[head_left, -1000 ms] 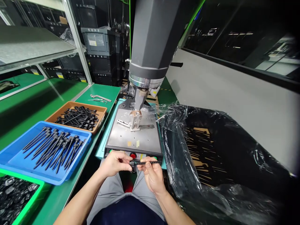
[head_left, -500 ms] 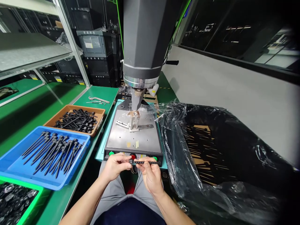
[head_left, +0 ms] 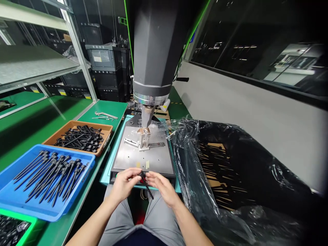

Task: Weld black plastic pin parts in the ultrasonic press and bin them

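Note:
Above the front edge of the machine's metal plate (head_left: 125, 159), my left hand (head_left: 123, 184) pinches a black rod (head_left: 148, 190) by its thicker head end. The rod's ridged shaft slants down and to the right. Just right of the head is my right hand (head_left: 162, 186), fingers stretched out and not wrapped round the shaft. Whether its fingertips still touch the head I cannot make out. Beyond my hands, a small metal fixture (head_left: 144, 140) stands on the plate, right under the machine's pointed tool (head_left: 146, 118).
At left, a blue tray (head_left: 84, 158) and a brown tray (head_left: 109, 130) hold many black rods. A green bin (head_left: 30, 227) of black parts is at bottom left. Wrenches (head_left: 106, 115) lie behind them. A plastic-lined box (head_left: 184, 171) with rods sits at right; the machine head (head_left: 152, 51) overhangs the plate.
The rod has swung from level between both hands to slanting downward. My right hand has let go of its shaft and spread its fingers; my left hand keeps hold of the head.

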`<action>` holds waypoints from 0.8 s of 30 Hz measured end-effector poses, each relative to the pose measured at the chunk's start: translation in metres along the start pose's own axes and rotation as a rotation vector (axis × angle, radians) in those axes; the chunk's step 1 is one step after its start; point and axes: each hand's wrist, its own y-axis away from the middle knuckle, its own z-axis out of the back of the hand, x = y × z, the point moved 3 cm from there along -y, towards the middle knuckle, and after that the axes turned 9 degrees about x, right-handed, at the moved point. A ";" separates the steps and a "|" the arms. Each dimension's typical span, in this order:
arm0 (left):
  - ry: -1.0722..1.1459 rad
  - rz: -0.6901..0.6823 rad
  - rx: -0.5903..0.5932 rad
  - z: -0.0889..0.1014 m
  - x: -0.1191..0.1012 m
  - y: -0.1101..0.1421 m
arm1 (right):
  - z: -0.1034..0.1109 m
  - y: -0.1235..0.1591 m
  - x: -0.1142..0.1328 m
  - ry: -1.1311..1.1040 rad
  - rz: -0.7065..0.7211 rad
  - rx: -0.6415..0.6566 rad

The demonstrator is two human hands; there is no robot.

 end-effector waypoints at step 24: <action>1.095 0.540 -0.303 0.057 0.049 -0.156 | 0.026 -0.154 0.058 0.632 0.217 -0.365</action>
